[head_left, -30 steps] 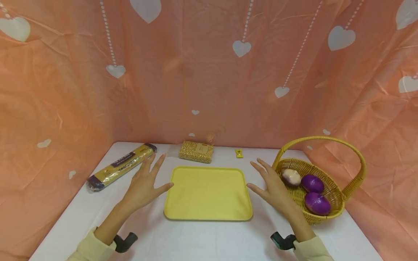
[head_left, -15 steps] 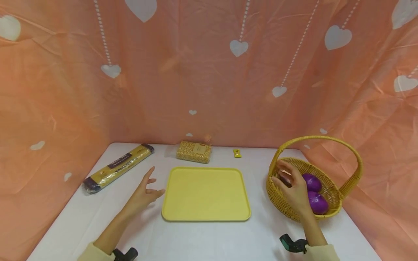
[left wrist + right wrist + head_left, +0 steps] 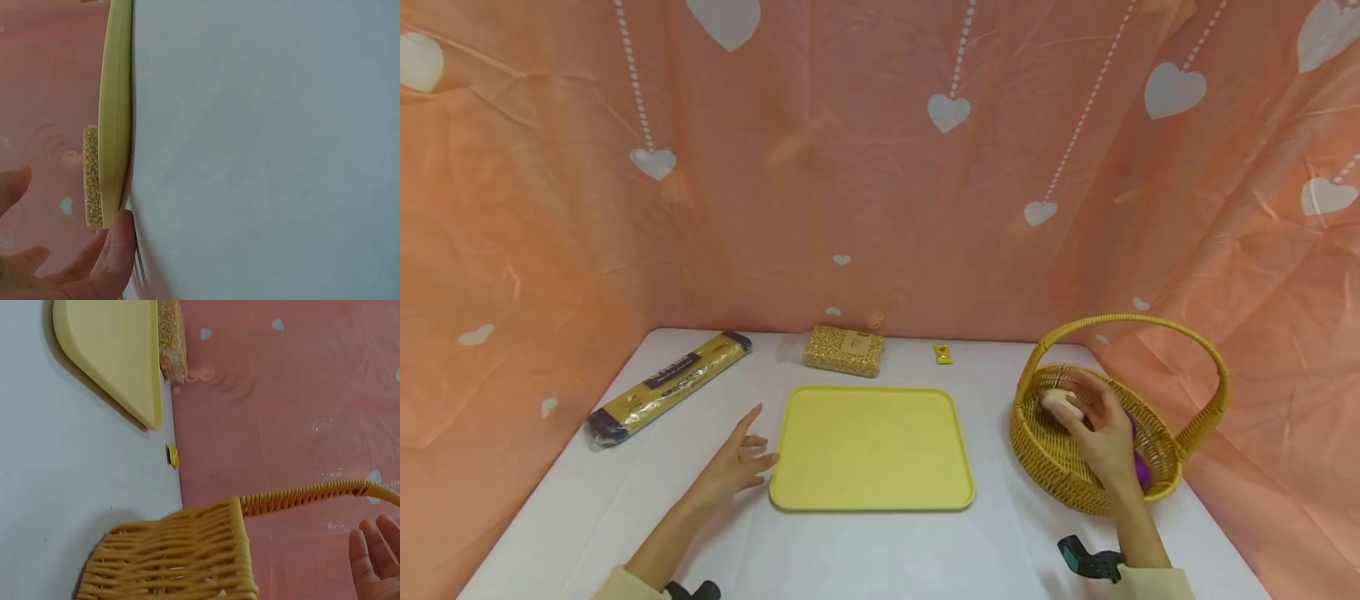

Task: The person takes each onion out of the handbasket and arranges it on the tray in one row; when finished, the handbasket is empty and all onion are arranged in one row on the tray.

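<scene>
My right hand (image 3: pixel 1101 433) reaches into the wicker basket (image 3: pixel 1045 475), with thumb and fingers on either side of a whitish, bulb-like vegetable (image 3: pixel 1062 403). Whether they touch it I cannot tell. In the right wrist view, the fingers (image 3: pixel 373 550) look nearly straight beside the basket handle, and no held thing shows. Two glossy purple vegetables (image 3: pixel 1142 472) are largely hidden behind this hand. My left hand (image 3: pixel 730 471) hovers at the left edge of a yellow tray (image 3: pixel 872 450), fingers spread and holding nothing; its fingertips (image 3: pixel 122 231) appear close to the tray in the left wrist view.
A long gold-and-dark plastic packet (image 3: pixel 670 387) lies slanted at the back left. Behind the tray is a clear pack of yellow grains (image 3: pixel 844 350). A small yellow wrapped sweet (image 3: pixel 943 354) lies to its right. The basket's tall handle (image 3: pixel 1127 317) arches over its opening.
My right hand has moved right from beside the basket to the whitish vegetable inside it. The left hand has lowered slightly, drawing back towards me. The tray and packets stay put.
</scene>
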`<state>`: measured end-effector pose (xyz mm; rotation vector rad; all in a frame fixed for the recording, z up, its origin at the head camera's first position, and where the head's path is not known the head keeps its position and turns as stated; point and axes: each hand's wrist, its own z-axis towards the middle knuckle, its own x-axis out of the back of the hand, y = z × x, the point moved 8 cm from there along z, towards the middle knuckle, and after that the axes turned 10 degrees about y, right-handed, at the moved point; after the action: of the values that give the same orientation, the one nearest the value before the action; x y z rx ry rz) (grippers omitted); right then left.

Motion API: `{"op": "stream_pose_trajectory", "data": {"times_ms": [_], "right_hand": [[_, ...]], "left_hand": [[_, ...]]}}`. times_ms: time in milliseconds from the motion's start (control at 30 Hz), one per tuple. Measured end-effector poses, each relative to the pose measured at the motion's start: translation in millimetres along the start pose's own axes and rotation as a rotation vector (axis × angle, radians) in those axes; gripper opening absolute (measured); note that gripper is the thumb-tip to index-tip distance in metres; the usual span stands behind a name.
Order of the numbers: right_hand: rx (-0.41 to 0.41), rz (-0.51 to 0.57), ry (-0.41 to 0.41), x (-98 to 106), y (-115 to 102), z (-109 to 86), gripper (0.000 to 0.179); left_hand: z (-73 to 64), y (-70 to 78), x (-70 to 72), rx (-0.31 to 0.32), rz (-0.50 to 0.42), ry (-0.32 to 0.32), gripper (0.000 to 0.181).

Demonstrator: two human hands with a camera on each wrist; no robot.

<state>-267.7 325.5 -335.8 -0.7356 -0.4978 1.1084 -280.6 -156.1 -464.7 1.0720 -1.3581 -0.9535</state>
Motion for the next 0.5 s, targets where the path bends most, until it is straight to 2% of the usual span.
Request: {"op": "stream_pose_trajectory", "data": {"times_ms": [133,333,500], "right_hand": [[0.020,0.051,-0.010,5,-2,1.4,0.057],[-0.013,-0.007,-0.021,9,3,2.4,0.057],[-0.059,-0.030,0.012,14,11,4.7,0.056]], "left_hand": [[0.6,-0.8,-1.2,0.003,0.003,-0.004,0.083],[2.2,-5.0,-4.0,0.020,-0.027,-0.017,0.084],[3.9,-6.7,-7.0,0.015,-0.059,-0.034,0.082]]}}
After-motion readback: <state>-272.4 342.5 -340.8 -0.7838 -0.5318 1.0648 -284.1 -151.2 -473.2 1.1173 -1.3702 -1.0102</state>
